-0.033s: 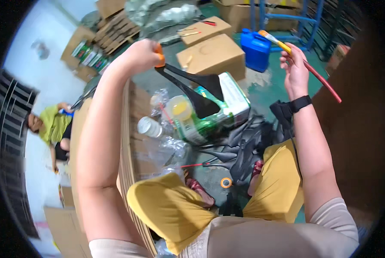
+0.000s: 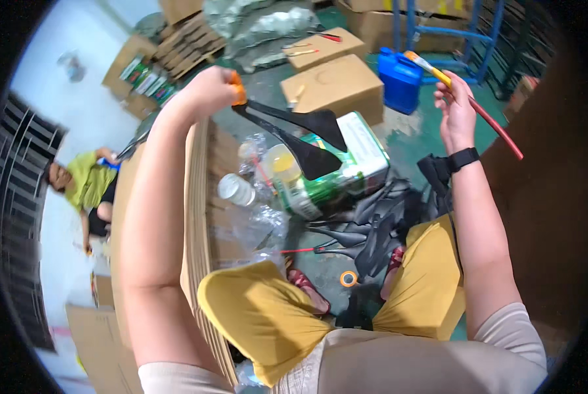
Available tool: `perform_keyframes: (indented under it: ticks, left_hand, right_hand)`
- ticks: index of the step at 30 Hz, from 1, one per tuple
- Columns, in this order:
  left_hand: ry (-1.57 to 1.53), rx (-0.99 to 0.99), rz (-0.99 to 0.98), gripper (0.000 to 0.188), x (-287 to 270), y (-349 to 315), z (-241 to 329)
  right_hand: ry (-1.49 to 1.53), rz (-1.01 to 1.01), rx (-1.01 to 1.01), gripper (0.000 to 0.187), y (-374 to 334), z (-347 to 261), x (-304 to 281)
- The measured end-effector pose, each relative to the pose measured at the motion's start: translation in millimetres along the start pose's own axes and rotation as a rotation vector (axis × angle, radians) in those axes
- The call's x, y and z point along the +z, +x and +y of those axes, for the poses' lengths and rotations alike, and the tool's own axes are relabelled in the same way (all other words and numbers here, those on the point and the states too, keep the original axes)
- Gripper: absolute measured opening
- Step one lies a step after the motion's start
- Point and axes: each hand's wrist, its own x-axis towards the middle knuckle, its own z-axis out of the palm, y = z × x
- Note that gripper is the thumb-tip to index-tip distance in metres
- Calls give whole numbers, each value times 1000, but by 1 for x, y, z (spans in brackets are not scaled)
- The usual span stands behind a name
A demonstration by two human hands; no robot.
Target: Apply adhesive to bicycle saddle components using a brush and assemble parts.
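My left hand (image 2: pixel 208 90) is raised and closed around the narrow end of a black forked piece (image 2: pixel 310 154), whose two flat arms flare out at their tips. Something orange shows at its fingertips; whether it covers the fingers or belongs to the piece, I cannot tell. A paintbrush (image 2: pixel 448 80) with a yellow and red handle is held in my right hand (image 2: pixel 459 111), bristles up and to the left. Below the forked piece stand a green and white tin (image 2: pixel 366 154) and a plastic cup with yellow contents (image 2: pixel 285 164). Several similar black pieces (image 2: pixel 373 226) lie heaped by my feet.
Stacked cardboard sheets (image 2: pixel 195 190) rise along my left. A clear jar (image 2: pixel 236 190) and crumpled plastic stand beside them. Ahead are cardboard boxes (image 2: pixel 337 85), a blue jerrycan (image 2: pixel 399 79) and a blue trolley. An orange tape roll (image 2: pixel 348 279) lies on the floor. Another person (image 2: pixel 90 184) crouches at far left.
The surroundings sit slightly farther right and lower in the picture. Both hands keep their holds, with the forked piece and the paintbrush in nearly the same pose.
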Motion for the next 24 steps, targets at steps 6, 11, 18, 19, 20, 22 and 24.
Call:
perform_keyframes:
  ticks: [6, 11, 18, 19, 20, 22, 24]
  left_hand:
    - [-549, -607, 242, 19, -34, -207, -177]
    - [-1334, -945, 882, 22, 11, -408, -244]
    - [-1696, -956, 1693, 12, 72, -594, -251]
    - [-1715, -933, 1794, 11, 78, -604, -255]
    - [-1716, -934, 1830, 11, 87, -616, -263]
    - [-1735, -942, 1976, 15, 95, -628, -282]
    - [-1729, -983, 2053, 15, 101, -637, -303]
  right_hand:
    - [96, 20, 179, 26, 6, 29, 5]
    - [97, -53, 256, 26, 15, 64, 10]
    - [-21, -180, 364, 28, 14, 126, 38]
    - [-37, -181, 356, 28, 12, 127, 45]
    - [-57, -179, 349, 28, 10, 129, 50]
    - [-66, -218, 368, 28, 21, 133, 58]
    - [-92, -296, 335, 30, 27, 134, 60]
